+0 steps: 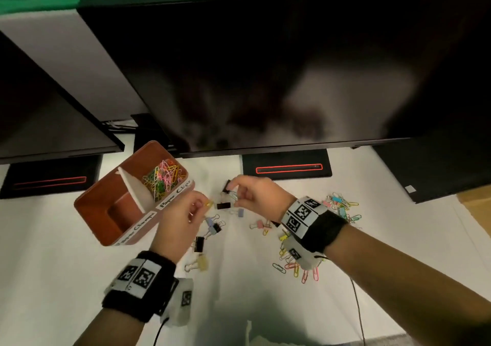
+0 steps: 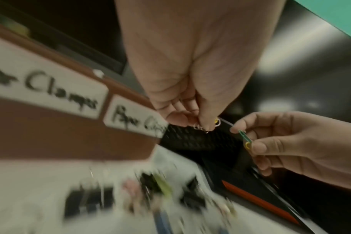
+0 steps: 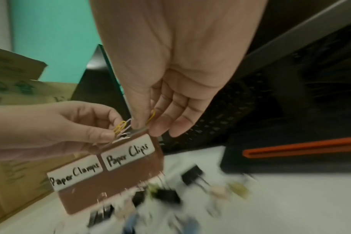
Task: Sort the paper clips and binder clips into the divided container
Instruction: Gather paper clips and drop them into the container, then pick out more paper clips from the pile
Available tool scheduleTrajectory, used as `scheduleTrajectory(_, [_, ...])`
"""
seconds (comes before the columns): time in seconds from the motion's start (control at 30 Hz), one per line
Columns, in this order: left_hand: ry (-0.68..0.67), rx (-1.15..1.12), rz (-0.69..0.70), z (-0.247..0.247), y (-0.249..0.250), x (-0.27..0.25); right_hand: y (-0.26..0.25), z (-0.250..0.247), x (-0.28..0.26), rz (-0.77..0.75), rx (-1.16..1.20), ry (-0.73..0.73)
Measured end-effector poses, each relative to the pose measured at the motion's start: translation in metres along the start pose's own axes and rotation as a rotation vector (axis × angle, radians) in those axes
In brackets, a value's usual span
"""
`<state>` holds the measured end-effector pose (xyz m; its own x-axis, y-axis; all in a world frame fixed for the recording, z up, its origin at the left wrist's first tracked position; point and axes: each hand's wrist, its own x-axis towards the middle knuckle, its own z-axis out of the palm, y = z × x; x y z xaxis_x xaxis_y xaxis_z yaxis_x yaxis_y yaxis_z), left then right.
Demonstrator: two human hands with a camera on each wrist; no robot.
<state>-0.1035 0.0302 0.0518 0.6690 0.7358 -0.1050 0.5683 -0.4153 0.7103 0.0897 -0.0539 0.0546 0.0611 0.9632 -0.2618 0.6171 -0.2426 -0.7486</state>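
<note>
The brown divided container [image 1: 93,202] stands left of my hands; its far "Paper Clips" compartment holds several coloured paper clips [image 1: 163,177], and its near "Paper Clamps" compartment is bare. My left hand [image 1: 204,205] pinches a few yellow and white paper clips [image 3: 119,128] beside the container's front wall. My right hand [image 1: 233,191], close to it, pinches green and yellow paper clips [image 2: 244,139]. Binder clips [image 1: 214,226] lie scattered on the white table below both hands, and loose paper clips [image 1: 341,206] lie behind my right wrist.
A large dark monitor [image 1: 265,67] hangs over the back of the table, its stand base [image 1: 287,169] just beyond my right hand. A second monitor [image 1: 39,106] is at the left. More paper clips [image 1: 295,266] lie under my right wrist. A cardboard box [image 3: 10,79] stands nearby.
</note>
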Motion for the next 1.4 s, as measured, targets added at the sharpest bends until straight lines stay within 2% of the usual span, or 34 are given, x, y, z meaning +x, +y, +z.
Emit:
scheduleTrajectory(0.13, [0.195,0.015,-0.201,-0.056,-0.024,0.021,-0.058,0.014,0.066,-0.146,-0.028,0.104])
scheduleTrajectory(0.27, [0.148,0.059,-0.360,-0.077,-0.035,0.040,-0.093,0.034,0.120,-0.088,-0.073,0.102])
scheduleTrajectory(0.33, [0.115,0.094,-0.359,-0.079,-0.035,0.041,-0.097,0.040,0.128,-0.051,-0.132,0.052])
scheduleTrajectory(0.47, [0.152,0.047,-0.158,-0.071,-0.022,0.024,-0.080,0.033,0.099,-0.138,-0.122,0.126])
scheduleTrajectory(0.53, [0.093,0.024,-0.048,-0.058,-0.012,0.010,-0.058,0.023,0.069,-0.138,-0.148,0.111])
scheduleTrajectory(0.63, [-0.056,-0.015,0.025,-0.027,-0.001,-0.003,-0.011,0.006,0.015,-0.040,-0.185,0.069])
scheduleTrajectory(0.73, [-0.216,-0.052,0.041,0.013,0.012,-0.009,0.038,-0.008,-0.034,0.128,-0.244,0.077])
scheduleTrajectory(0.87, [-0.355,0.021,0.102,0.067,0.032,-0.008,0.087,-0.023,-0.077,0.286,-0.279,0.093])
scheduleTrajectory(0.93, [-0.367,0.077,0.114,0.090,0.038,-0.004,0.101,-0.026,-0.086,0.308,-0.273,0.093])
scheduleTrajectory(1.07, [-0.367,0.172,0.047,0.121,0.044,0.007,0.114,-0.030,-0.086,0.292,-0.249,0.045])
scheduleTrajectory(1.23, [-0.320,0.332,0.074,0.138,0.049,0.018,0.107,-0.024,-0.073,0.171,-0.294,-0.129])
scheduleTrajectory(1.4, [-0.255,0.181,-0.016,0.138,0.048,0.026,0.102,-0.011,-0.063,0.082,-0.398,-0.266])
